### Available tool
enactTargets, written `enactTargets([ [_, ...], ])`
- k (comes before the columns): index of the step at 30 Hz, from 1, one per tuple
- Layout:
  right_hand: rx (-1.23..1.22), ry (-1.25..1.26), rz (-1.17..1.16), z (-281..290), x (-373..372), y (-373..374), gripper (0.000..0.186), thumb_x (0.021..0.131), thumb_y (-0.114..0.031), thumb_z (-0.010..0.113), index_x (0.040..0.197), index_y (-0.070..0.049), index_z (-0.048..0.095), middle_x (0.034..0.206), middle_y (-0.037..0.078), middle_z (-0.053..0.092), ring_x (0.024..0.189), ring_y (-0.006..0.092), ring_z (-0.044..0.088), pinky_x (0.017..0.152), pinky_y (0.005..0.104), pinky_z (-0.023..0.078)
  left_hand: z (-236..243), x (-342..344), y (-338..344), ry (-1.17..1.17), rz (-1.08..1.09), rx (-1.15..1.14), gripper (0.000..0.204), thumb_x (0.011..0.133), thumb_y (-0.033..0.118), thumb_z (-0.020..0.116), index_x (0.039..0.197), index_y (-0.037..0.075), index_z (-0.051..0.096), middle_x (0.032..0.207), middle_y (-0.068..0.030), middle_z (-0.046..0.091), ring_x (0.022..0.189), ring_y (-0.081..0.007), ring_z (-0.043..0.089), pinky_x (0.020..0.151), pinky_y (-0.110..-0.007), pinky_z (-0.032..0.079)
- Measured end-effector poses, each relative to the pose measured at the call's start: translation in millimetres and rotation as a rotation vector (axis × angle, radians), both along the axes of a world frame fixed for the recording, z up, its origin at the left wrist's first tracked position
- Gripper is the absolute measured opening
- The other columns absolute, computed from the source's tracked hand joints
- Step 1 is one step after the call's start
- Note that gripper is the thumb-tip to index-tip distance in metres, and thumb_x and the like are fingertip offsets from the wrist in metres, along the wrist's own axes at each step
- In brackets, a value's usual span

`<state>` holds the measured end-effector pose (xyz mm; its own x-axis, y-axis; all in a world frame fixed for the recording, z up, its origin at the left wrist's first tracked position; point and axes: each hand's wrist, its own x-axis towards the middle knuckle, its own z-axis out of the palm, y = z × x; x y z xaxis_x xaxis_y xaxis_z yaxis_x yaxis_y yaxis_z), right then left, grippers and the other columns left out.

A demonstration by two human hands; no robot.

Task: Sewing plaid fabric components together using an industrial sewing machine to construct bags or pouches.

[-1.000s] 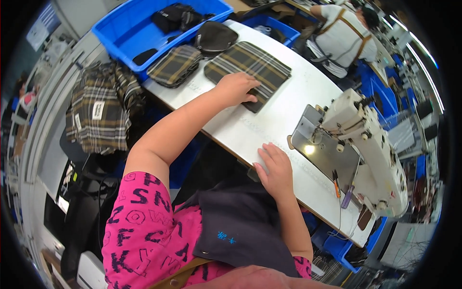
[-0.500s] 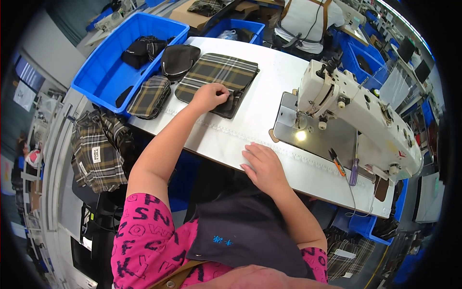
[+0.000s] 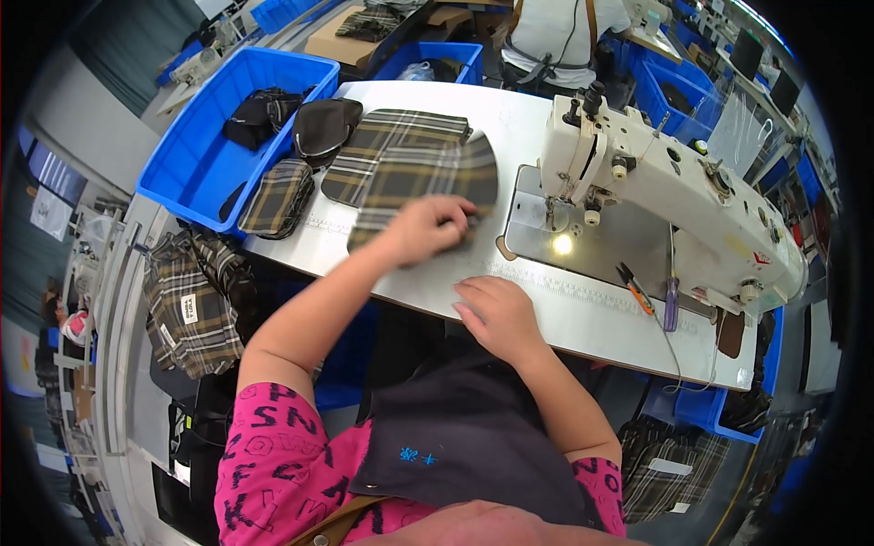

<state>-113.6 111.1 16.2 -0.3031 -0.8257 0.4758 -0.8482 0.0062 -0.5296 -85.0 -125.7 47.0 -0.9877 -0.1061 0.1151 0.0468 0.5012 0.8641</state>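
Note:
My left hand (image 3: 426,232) is closed on the near edge of a plaid fabric panel (image 3: 428,173), brown with white and tan stripes and blurred by motion. The panel partly covers a stack of similar plaid panels (image 3: 391,127) lying on the white table (image 3: 419,282). At the table's front edge my right hand (image 3: 499,314) lies flat with nothing in it, its fingers stretched to the left. To the right of both hands stands a white sewing machine (image 3: 674,173), its lamp lighting the metal plate (image 3: 601,238) under the needle.
Left of the stack lie a dark fabric pile (image 3: 326,130) and a smaller plaid pile (image 3: 276,200), beside a blue bin (image 3: 177,168). Orange-handled snips (image 3: 635,287) and a purple-handled screwdriver (image 3: 672,305) lie by the machine. A plaid bag (image 3: 196,305) hangs at the left. Another person (image 3: 551,41) sits beyond the table.
My left hand has moved right and nearer, drawing a plaid panel off the stack. My right hand has stayed at the table edge. The view has shifted slightly.

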Motion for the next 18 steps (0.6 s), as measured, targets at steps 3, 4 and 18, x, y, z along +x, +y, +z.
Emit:
enactTargets([
  [3, -0.214, -0.031, -0.104, -5, 2, 13, 0.026, 0.083, -0.014, 0.074, 0.107, -0.002, 0.071, 0.112, 0.013, 0.070, 0.103, 0.0321, 0.067, 0.091, 0.0423, 0.053, -47, 16, 43, 0.106, -0.164, -0.251, 0.012, 0.086, 0.016, 0.072, 0.093, 0.007, 0.068, 0.145, -0.0115, 0.059, 0.145, -0.0341, 0.042, 0.115, -0.047, 0.035],
  [4, -0.277, -0.051, -0.158, -4, 1, 18, 0.027, 0.083, -0.013, 0.074, 0.107, -0.002, 0.072, 0.112, 0.013, 0.069, 0.102, 0.0328, 0.067, 0.089, 0.0423, 0.053, -43, 24, 62, 0.080, -0.116, -0.388, 0.022, 0.085, 0.020, 0.075, 0.103, 0.009, 0.069, 0.150, -0.0093, 0.054, 0.148, -0.0339, 0.038, 0.118, -0.049, 0.030],
  [18, -0.073, -0.068, -0.329, -12, -18, 37, 0.027, 0.094, -0.013, 0.064, 0.118, -0.001, 0.068, 0.128, 0.015, 0.066, 0.126, 0.0353, 0.058, 0.109, 0.0455, 0.041, -4, 154, -19, 0.372, 0.792, -0.263, 0.019, 0.089, 0.013, 0.071, 0.107, 0.009, 0.069, 0.127, -0.0108, 0.067, 0.120, -0.0311, 0.061, 0.101, -0.038, 0.048],
])
